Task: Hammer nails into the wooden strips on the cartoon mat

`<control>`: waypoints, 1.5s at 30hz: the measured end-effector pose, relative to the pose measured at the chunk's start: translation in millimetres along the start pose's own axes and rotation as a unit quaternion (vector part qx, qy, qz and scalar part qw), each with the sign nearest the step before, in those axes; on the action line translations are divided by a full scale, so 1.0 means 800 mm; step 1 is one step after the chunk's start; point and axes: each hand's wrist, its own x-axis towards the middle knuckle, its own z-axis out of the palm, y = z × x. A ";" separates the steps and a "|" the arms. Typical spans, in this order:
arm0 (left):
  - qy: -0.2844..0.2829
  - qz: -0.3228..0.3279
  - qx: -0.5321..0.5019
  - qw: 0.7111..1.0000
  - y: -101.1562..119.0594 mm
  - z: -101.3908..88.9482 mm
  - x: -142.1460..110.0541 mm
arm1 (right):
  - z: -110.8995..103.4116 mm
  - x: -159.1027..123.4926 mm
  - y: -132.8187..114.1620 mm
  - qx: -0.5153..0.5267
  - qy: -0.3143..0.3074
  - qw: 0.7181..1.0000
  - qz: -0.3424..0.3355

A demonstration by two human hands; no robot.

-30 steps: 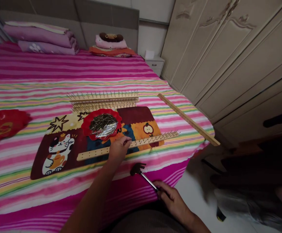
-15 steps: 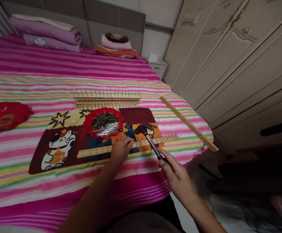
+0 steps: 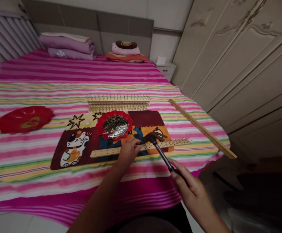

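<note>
My right hand point(image 3: 191, 187) is wrapped around the grip of a hammer point(image 3: 163, 156). The hammer's dark head is just right of my left fingertips, low over the wooden strip. My left hand point(image 3: 129, 151) is closed in a pinch at that strip point(image 3: 105, 152), around what looks like a nail, mostly hidden by the fingers. To the right, a row of slanted nails point(image 3: 179, 141) stands in the strip; its left part shows only small holes. Behind it, a red scalloped dish point(image 3: 100, 129) holds a heap of loose nails point(image 3: 116, 126).
The strip and dish lie on a patterned mat point(image 3: 58, 158) over a striped bedspread point(image 3: 21, 176). Farther back are nail-studded wooden strips point(image 3: 118, 103). A bare-looking strip point(image 3: 201, 127) lies at the right, a red tray point(image 3: 24, 119) at the left. Wardrobe doors point(image 3: 228, 64) stand beside the bed.
The view has turned left, so everything appears farther right. The hammer head has come down closer to the strip and my left fingertips. My left hand keeps its pinch at the strip.
</note>
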 end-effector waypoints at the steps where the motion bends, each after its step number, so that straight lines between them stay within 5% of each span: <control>1: 0.017 0.003 0.010 1.000 -0.003 -0.010 0.001 | -0.002 -0.004 0.002 0.004 0.006 1.000 0.008; 5: 0.121 -0.048 0.159 0.979 -0.020 -0.064 0.018 | -0.005 -0.016 0.015 0.015 0.023 0.999 0.039; 11: -0.002 -0.164 0.337 0.927 -0.037 -0.105 0.059 | -0.001 -0.021 0.025 0.040 0.027 0.996 0.069; 15: -0.038 -0.209 0.337 0.917 -0.039 -0.105 0.071 | 0.002 -0.023 0.028 0.039 0.024 0.997 0.065; 20: -0.042 -0.173 0.321 0.930 -0.047 -0.113 0.066 | 0.004 -0.027 0.030 0.048 0.026 0.997 0.058; 29: 0.044 -0.188 0.181 0.964 -0.027 -0.140 0.040 | 0.006 -0.029 0.022 0.041 -0.002 0.997 0.061; 36: -0.007 -0.165 -0.046 0.985 -0.009 -0.103 -0.008 | 0.004 -0.033 0.022 0.043 0.007 0.998 0.052; 45: -0.057 -0.094 0.043 0.993 0.018 -0.046 -0.017 | -0.006 -0.035 0.022 0.053 0.032 0.994 0.086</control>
